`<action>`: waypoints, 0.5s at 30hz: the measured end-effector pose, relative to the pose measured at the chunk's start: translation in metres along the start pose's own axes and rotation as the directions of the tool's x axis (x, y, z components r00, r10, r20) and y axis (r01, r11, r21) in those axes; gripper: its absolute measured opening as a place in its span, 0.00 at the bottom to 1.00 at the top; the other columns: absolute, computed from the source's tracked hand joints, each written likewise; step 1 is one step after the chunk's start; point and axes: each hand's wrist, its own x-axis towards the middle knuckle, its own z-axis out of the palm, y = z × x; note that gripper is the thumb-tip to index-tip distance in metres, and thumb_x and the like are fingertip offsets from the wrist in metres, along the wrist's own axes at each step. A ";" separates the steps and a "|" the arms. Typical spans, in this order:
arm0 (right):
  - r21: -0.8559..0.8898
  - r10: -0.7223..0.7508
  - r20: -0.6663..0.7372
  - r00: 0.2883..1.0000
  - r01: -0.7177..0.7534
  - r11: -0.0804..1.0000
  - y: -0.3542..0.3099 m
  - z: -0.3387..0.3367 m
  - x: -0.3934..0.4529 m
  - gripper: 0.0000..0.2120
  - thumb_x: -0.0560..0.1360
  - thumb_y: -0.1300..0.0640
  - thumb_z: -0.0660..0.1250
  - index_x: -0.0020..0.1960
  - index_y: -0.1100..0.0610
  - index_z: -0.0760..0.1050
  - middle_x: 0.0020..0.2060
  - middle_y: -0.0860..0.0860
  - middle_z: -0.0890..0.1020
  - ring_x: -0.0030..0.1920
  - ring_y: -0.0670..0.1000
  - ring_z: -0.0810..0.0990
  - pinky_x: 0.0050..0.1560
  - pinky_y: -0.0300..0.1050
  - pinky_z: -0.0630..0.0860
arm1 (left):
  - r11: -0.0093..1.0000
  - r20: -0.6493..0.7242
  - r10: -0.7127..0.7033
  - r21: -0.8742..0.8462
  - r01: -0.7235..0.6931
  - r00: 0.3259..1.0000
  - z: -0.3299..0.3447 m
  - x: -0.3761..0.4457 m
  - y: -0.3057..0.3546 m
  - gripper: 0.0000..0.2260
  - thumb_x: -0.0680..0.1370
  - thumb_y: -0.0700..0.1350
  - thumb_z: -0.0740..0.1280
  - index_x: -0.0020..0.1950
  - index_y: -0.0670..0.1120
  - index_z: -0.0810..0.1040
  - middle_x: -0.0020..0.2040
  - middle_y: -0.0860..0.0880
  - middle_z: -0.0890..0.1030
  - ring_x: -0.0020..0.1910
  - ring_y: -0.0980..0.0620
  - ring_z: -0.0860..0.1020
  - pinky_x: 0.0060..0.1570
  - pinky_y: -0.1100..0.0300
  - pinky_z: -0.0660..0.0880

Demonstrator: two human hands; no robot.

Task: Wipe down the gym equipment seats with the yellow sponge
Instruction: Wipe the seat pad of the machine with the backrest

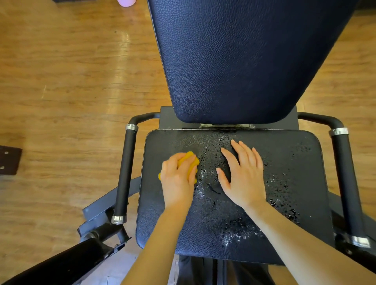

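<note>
A black padded seat [295, 183] fills the lower middle of the head view, speckled with droplets and white foam across its centre and right. My left hand [177, 181] grips the yellow sponge [190, 162] and presses it on the seat's left part; the sponge is squashed and mostly covered by my fingers. Flat on the wet centre of the seat lies my right hand [242, 175], palm down with fingers spread and straight. The dark blue backrest [244, 61] rises behind the seat.
Black handles with chrome rings flank the seat on the left [126, 173] and right [345, 183]. A black padded roller and grey metal frame [61, 262] sit at the lower left. Wooden floor [71, 91] surrounds the machine. A pink object [127, 2] shows at the top edge.
</note>
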 end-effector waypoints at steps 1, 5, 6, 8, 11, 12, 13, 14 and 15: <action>0.001 0.003 0.006 1.000 -0.003 1.000 0.000 0.000 0.000 0.24 0.77 0.43 0.58 0.69 0.54 0.71 0.72 0.56 0.68 0.73 0.56 0.63 0.74 0.58 0.56 | 0.999 0.014 -0.027 -0.042 0.028 1.000 -0.004 -0.013 -0.001 0.12 0.77 0.45 0.69 0.60 0.47 0.81 0.59 0.53 0.76 0.55 0.55 0.72 0.52 0.62 0.71; 0.009 0.008 0.024 1.000 -0.008 1.000 0.000 -0.001 0.000 0.25 0.77 0.43 0.57 0.69 0.53 0.71 0.72 0.56 0.68 0.74 0.56 0.62 0.74 0.58 0.55 | 0.997 0.052 -0.043 -0.055 0.046 0.998 -0.013 -0.042 -0.006 0.13 0.76 0.44 0.67 0.60 0.45 0.82 0.60 0.55 0.74 0.55 0.56 0.70 0.49 0.60 0.76; 0.009 0.009 0.029 1.000 -0.010 1.000 0.000 0.000 0.000 0.25 0.77 0.43 0.57 0.69 0.53 0.71 0.72 0.56 0.67 0.74 0.56 0.62 0.74 0.58 0.55 | 0.998 0.053 -0.035 -0.053 0.038 0.998 -0.012 -0.040 -0.007 0.12 0.76 0.42 0.69 0.59 0.45 0.82 0.60 0.52 0.75 0.55 0.54 0.70 0.45 0.56 0.78; 0.009 0.012 0.033 0.999 -0.012 1.000 0.001 0.000 -0.001 0.25 0.77 0.43 0.58 0.69 0.53 0.71 0.72 0.56 0.67 0.74 0.56 0.62 0.74 0.58 0.55 | 0.998 0.061 -0.026 -0.059 0.030 0.998 -0.006 -0.027 -0.006 0.13 0.74 0.38 0.72 0.58 0.44 0.82 0.59 0.50 0.76 0.55 0.53 0.70 0.41 0.56 0.79; 0.011 0.009 0.033 0.999 -0.009 1.000 0.001 0.000 -0.001 0.24 0.77 0.43 0.58 0.70 0.53 0.71 0.72 0.56 0.67 0.74 0.56 0.62 0.74 0.58 0.55 | 0.993 0.064 -0.057 -0.095 0.062 0.996 0.011 0.007 -0.001 0.12 0.76 0.38 0.71 0.59 0.43 0.82 0.60 0.47 0.76 0.55 0.48 0.73 0.43 0.51 0.79; 0.011 0.007 0.026 1.000 -0.007 1.000 0.001 0.000 -0.001 0.24 0.77 0.43 0.59 0.69 0.54 0.71 0.72 0.56 0.67 0.74 0.56 0.62 0.74 0.58 0.55 | 0.992 0.053 -0.065 -0.106 0.070 0.996 0.018 0.020 0.002 0.12 0.76 0.39 0.70 0.59 0.43 0.81 0.60 0.47 0.76 0.55 0.48 0.74 0.42 0.50 0.80; 0.013 0.004 0.017 1.000 -0.004 1.000 0.001 0.001 -0.001 0.24 0.77 0.44 0.59 0.69 0.54 0.71 0.72 0.56 0.68 0.74 0.57 0.62 0.74 0.58 0.55 | 0.992 0.041 -0.062 -0.108 0.066 0.997 0.024 0.033 0.004 0.12 0.77 0.40 0.70 0.59 0.43 0.81 0.60 0.47 0.75 0.55 0.46 0.74 0.42 0.49 0.80; 0.018 0.001 0.007 1.000 -0.001 1.000 0.001 0.001 -0.001 0.24 0.77 0.44 0.60 0.69 0.54 0.71 0.71 0.56 0.68 0.74 0.57 0.62 0.74 0.58 0.55 | 0.994 0.030 -0.053 -0.097 0.055 0.998 0.030 0.043 0.006 0.11 0.77 0.41 0.70 0.59 0.43 0.81 0.59 0.46 0.76 0.55 0.44 0.75 0.42 0.47 0.80; 0.024 -0.001 -0.004 1.000 0.001 1.000 0.001 0.001 -0.001 0.24 0.77 0.44 0.60 0.69 0.54 0.72 0.71 0.57 0.68 0.73 0.57 0.63 0.74 0.58 0.55 | 0.996 0.014 -0.043 -0.077 0.044 0.999 0.033 0.052 0.009 0.11 0.76 0.40 0.70 0.58 0.42 0.82 0.58 0.44 0.76 0.54 0.42 0.75 0.44 0.47 0.79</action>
